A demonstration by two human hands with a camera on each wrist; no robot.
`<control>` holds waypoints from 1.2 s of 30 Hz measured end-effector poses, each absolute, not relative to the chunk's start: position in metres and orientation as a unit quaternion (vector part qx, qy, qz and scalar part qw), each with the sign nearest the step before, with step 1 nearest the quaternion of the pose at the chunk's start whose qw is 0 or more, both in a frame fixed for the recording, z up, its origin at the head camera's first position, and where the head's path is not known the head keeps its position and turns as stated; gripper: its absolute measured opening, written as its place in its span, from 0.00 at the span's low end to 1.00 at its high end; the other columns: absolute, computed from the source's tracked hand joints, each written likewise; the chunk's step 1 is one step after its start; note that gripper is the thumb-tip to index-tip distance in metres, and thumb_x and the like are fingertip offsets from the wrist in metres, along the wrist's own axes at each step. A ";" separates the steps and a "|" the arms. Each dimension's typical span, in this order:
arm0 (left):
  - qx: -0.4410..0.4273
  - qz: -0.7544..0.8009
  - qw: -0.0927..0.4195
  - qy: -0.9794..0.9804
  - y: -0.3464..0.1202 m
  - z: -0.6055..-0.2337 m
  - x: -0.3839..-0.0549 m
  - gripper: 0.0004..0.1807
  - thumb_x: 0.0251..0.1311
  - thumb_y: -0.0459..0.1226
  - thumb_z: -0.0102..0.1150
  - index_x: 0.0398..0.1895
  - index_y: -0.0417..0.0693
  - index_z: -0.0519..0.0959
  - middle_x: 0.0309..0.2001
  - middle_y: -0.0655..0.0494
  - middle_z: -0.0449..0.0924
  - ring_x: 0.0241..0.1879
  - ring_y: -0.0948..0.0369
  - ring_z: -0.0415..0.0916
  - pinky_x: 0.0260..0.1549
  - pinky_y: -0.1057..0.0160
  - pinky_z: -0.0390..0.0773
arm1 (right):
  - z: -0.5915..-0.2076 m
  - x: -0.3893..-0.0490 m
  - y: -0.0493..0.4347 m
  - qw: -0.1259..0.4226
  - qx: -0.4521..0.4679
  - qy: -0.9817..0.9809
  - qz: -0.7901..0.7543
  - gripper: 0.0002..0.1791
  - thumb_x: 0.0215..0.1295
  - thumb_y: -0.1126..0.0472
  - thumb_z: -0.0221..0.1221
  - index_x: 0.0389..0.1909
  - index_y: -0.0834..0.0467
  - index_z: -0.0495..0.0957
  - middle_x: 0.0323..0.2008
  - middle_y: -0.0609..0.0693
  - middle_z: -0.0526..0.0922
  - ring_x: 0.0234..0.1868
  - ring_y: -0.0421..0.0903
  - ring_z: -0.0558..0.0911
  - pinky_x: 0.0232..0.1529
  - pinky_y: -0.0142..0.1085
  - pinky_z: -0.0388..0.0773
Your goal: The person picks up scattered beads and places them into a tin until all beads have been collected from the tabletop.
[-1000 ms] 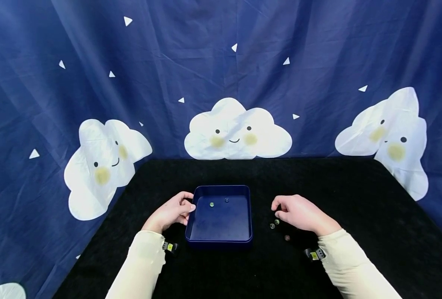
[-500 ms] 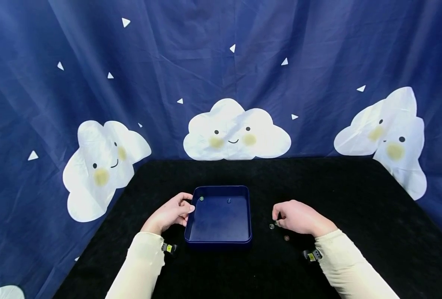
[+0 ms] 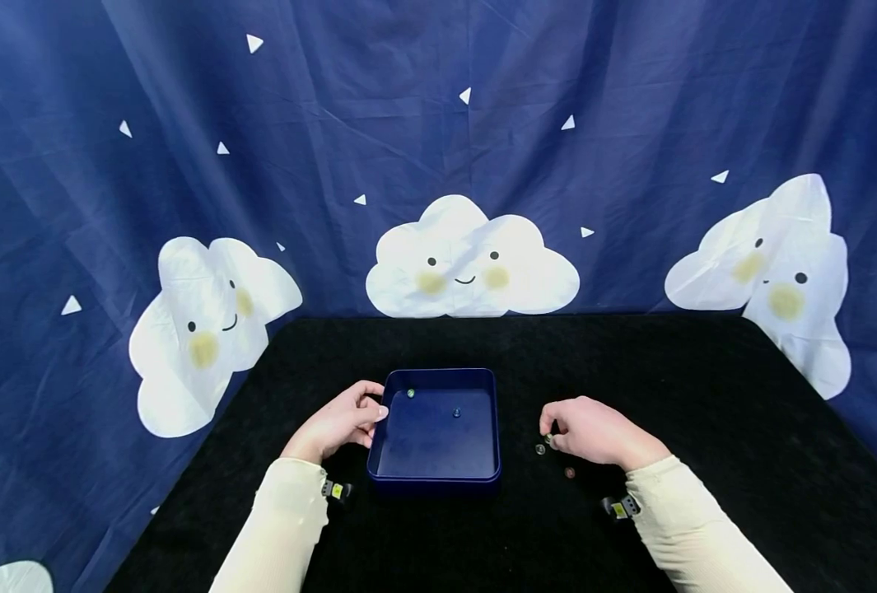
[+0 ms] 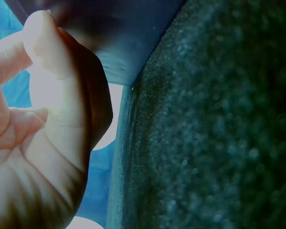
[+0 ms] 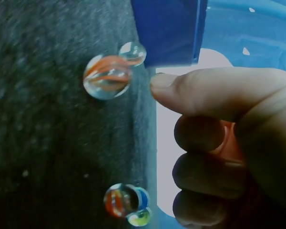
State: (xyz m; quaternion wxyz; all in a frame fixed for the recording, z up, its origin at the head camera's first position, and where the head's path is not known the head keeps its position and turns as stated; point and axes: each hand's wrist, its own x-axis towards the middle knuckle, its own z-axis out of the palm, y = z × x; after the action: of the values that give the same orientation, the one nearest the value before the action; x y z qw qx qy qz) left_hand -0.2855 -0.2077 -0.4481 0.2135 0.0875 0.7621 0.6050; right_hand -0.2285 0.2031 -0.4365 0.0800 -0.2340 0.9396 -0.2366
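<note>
In the head view my left hand grips the left wall of a square dark-blue tray, thumb over the rim. Inside the tray are a greenish marble near the back left and a bluish marble right of it. My right hand is to the tray's right, low over the cloth. Its thumb and index finger pinch a small glass marble, partly covered by the fingertips. Beside them lie a clear marble and an orange-swirled marble.
More marbles show low in the right wrist view, including a green-yellow one. Black cloth covers the table. Behind it hangs a blue curtain with white clouds and triangles.
My right hand has come down and its fingertips have closed at a marble. Inside the tray both marbles have rolled: the greenish one backward and left, the bluish one forward. The left hand stays put.
</note>
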 end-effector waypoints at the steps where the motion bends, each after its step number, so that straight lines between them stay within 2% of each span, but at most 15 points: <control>1: 0.087 0.604 0.213 0.763 -0.208 -0.448 -0.286 0.28 0.60 0.35 0.58 0.61 0.38 0.59 0.32 0.48 0.71 0.19 0.61 0.69 0.20 0.63 0.77 | -0.435 -0.229 0.203 0.066 -0.238 0.940 -0.233 0.10 0.54 0.64 0.59 0.31 0.44 0.74 0.17 0.38 0.73 0.16 0.30 0.75 0.31 0.34 0.72; 6: 0.080 0.600 0.213 0.767 -0.208 -0.448 -0.287 0.29 0.59 0.36 0.60 0.61 0.39 0.60 0.32 0.47 0.71 0.20 0.61 0.69 0.20 0.62 0.78 | -0.430 -0.230 0.199 -0.003 -0.259 0.942 -0.212 0.11 0.52 0.61 0.62 0.34 0.42 0.76 0.15 0.34 0.67 0.19 0.32 0.69 0.27 0.32 0.70; 16: 0.086 0.606 0.218 0.760 -0.209 -0.449 -0.286 0.28 0.60 0.35 0.58 0.61 0.39 0.59 0.34 0.42 0.71 0.19 0.61 0.70 0.20 0.62 0.78 | -0.420 -0.224 0.183 -0.070 -0.269 0.930 -0.242 0.08 0.57 0.56 0.62 0.38 0.42 0.77 0.14 0.33 0.65 0.16 0.31 0.66 0.26 0.28 0.70; 24: 0.084 0.609 0.221 0.757 -0.209 -0.451 -0.288 0.28 0.60 0.36 0.59 0.60 0.39 0.59 0.34 0.43 0.71 0.19 0.60 0.70 0.20 0.61 0.78 | -0.409 -0.210 0.161 -0.057 -0.285 0.911 -0.292 0.08 0.61 0.52 0.61 0.40 0.39 0.77 0.12 0.34 0.62 0.09 0.29 0.64 0.24 0.27 0.70; 29: 0.085 0.610 0.222 0.756 -0.209 -0.452 -0.289 0.28 0.60 0.35 0.58 0.60 0.38 0.59 0.33 0.43 0.71 0.19 0.60 0.70 0.20 0.62 0.78 | -0.410 -0.204 0.150 -0.051 -0.302 0.904 -0.299 0.08 0.60 0.52 0.61 0.40 0.38 0.77 0.12 0.35 0.61 0.13 0.31 0.59 0.25 0.28 0.70; 36: 0.085 0.608 0.221 0.758 -0.208 -0.449 -0.287 0.28 0.61 0.34 0.57 0.61 0.37 0.58 0.32 0.45 0.71 0.19 0.60 0.70 0.21 0.61 0.78 | -0.419 -0.201 0.138 -0.032 -0.312 0.911 -0.266 0.10 0.62 0.52 0.60 0.44 0.39 0.75 0.14 0.35 0.63 0.14 0.32 0.62 0.23 0.28 0.68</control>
State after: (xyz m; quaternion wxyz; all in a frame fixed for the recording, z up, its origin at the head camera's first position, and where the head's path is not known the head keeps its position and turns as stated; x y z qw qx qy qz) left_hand -0.2870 -0.2076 -0.4494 0.2205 0.0853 0.7577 0.6082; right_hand -0.2011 0.1381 -0.4186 -0.0320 -0.3124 0.9114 -0.2657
